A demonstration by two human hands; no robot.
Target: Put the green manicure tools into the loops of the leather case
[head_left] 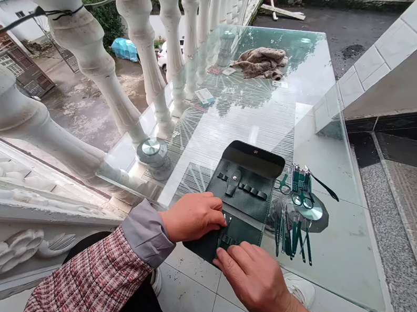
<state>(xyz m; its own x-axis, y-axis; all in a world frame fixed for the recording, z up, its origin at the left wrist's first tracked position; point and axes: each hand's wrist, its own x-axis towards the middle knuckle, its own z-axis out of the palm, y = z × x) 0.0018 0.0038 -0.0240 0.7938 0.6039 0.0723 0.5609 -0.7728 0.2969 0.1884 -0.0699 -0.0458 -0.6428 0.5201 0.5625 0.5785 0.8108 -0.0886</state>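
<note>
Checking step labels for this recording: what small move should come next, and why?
Probably settle the slim tool in the lower loops of the case: the left hand is by its tip, the right hand at the case's lower edge, and other tools lie loose alongside.

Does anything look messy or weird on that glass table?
Mostly no. The brownish cloth lies crumpled at the far end of the glass table, which looks untidy compared with the small green tools grouped beside the open case. I see nothing spilled.
</note>
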